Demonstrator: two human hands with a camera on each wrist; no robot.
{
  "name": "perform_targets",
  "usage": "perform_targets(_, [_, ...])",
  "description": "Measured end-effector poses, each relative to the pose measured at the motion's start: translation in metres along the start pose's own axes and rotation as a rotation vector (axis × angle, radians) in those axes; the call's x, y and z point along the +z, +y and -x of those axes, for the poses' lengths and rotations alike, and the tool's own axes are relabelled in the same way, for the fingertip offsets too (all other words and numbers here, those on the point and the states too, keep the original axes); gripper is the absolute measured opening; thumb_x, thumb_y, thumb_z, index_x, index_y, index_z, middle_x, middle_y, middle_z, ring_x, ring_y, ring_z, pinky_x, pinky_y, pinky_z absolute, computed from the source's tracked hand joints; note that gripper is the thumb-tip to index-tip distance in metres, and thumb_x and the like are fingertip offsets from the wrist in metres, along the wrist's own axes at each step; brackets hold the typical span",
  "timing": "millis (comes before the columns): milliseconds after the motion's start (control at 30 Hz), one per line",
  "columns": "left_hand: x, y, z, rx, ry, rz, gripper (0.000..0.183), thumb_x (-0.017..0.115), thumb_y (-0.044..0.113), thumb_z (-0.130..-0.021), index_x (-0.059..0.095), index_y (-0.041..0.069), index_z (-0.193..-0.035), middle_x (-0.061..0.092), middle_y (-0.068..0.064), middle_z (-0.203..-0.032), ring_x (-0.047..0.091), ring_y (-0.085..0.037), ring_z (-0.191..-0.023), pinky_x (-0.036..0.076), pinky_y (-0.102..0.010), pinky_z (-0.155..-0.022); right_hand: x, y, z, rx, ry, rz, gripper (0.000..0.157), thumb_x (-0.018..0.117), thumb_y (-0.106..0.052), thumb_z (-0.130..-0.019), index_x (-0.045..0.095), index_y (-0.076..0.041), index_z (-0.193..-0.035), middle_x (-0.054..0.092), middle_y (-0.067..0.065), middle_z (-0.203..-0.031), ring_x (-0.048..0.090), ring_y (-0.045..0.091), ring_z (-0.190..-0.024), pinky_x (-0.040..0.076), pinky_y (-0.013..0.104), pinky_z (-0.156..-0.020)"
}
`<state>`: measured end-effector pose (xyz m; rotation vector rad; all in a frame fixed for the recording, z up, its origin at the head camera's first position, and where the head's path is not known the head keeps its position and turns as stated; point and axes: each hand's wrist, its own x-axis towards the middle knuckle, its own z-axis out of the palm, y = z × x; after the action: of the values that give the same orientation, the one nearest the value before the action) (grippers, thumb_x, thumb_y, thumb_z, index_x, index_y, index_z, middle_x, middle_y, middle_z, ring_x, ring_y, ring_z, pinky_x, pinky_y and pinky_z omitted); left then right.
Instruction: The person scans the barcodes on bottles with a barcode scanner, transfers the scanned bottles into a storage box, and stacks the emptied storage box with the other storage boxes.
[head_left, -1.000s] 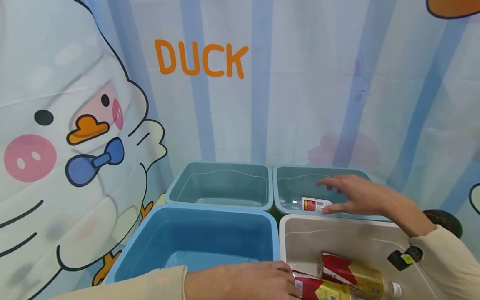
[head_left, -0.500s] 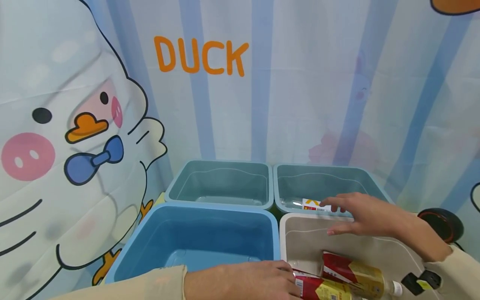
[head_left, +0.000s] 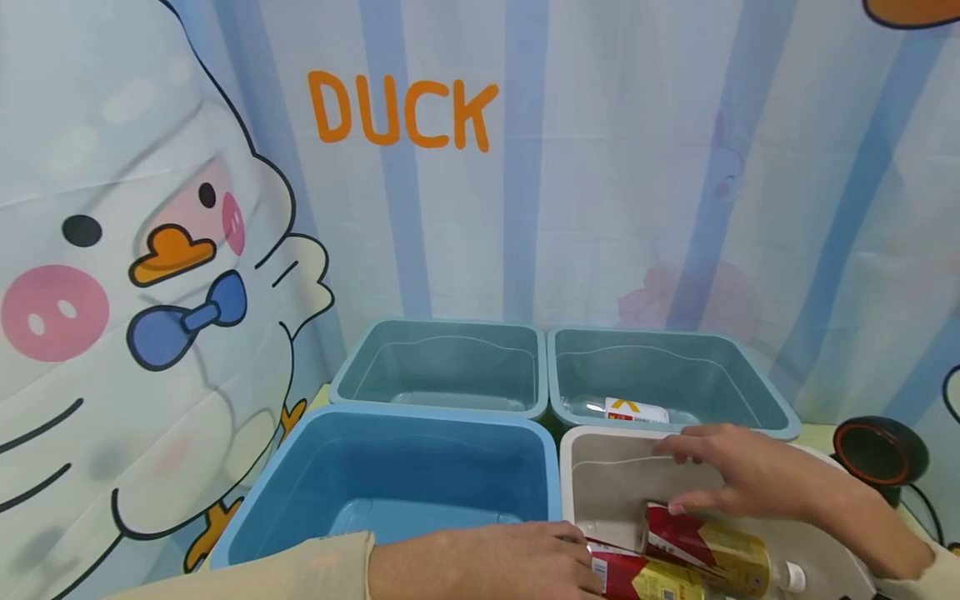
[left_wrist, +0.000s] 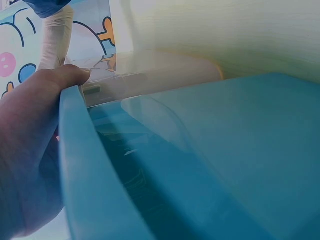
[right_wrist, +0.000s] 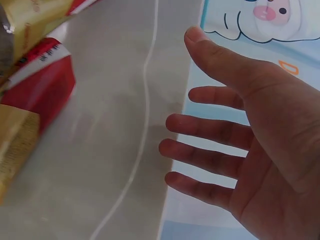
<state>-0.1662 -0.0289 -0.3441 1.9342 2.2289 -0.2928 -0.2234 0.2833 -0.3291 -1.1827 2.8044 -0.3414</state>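
Observation:
My right hand (head_left: 757,479) is held above the beige bin (head_left: 570,467), fingers spread and nothing in the grasp. In the right wrist view the same hand (right_wrist: 270,145) has its palm in sight beside the bin's wall. Inside that bin lie two bottles, one red-and-yellow labelled bottle (head_left: 705,546) and a nearer labelled bottle (head_left: 637,575). My left hand (head_left: 487,562) rests at the near side of the blue bin, its loosely bent fingertips over the beige bin's edge. The left wrist view shows its thumb (left_wrist: 77,75) at the blue rim (left_wrist: 82,150); its other fingers are hidden there.
Behind stand two teal bins, a left teal bin (head_left: 442,323) and a right teal bin (head_left: 675,337). A clear bottle with a white label (head_left: 637,410) lies in the right one. A dark round device (head_left: 881,450) with a cable stands at far right. A duck-printed curtain (head_left: 600,167) hangs behind.
My right hand has drawn back from over the right teal bin to above the beige bin. The white-labelled bottle in the teal bin has rolled a little. The left hand has stayed put.

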Motion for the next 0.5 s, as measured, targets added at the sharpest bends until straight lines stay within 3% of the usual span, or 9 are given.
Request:
perform_targets(200, [0.000,0.001,0.002,0.001,0.007,0.006,0.062,0.076,0.046,-0.091,0.059,0.029,-0.148,0.062,0.018,-0.140,0.051,0.004,-0.130,0.025,-0.016,-0.114,0.011,0.002,0.005,0.084,-0.123,-0.136,0.062,0.078,-0.057,-0.088,0.068,-0.018,-0.135,0.069,0.002,-0.127,0.069,0.016,-0.100,0.061,0.039,-0.079])
perform_targets(400, [0.000,0.001,0.002,-0.001,0.019,0.022,0.060,0.076,0.045,-0.091,0.060,0.028,-0.147,0.062,0.017,-0.140,0.051,0.005,-0.130,0.026,-0.016,-0.113,0.023,0.007,0.010,0.020,-0.131,-0.172,0.056,0.080,-0.052,-0.088,0.069,-0.018,-0.131,0.071,-0.005,-0.117,0.066,0.008,-0.090,0.060,0.031,-0.074])
perform_targets(500, [0.001,0.001,0.001,-0.004,0.022,0.030,0.061,0.077,0.044,-0.090,0.061,0.027,-0.147,0.062,0.017,-0.140,0.052,0.004,-0.130,0.026,-0.015,-0.113,0.028,0.007,0.011,0.033,-0.148,-0.208,0.056,0.083,-0.050,-0.086,0.069,-0.019,-0.131,0.071,-0.008,-0.115,0.065,0.005,-0.089,0.059,0.029,-0.075])
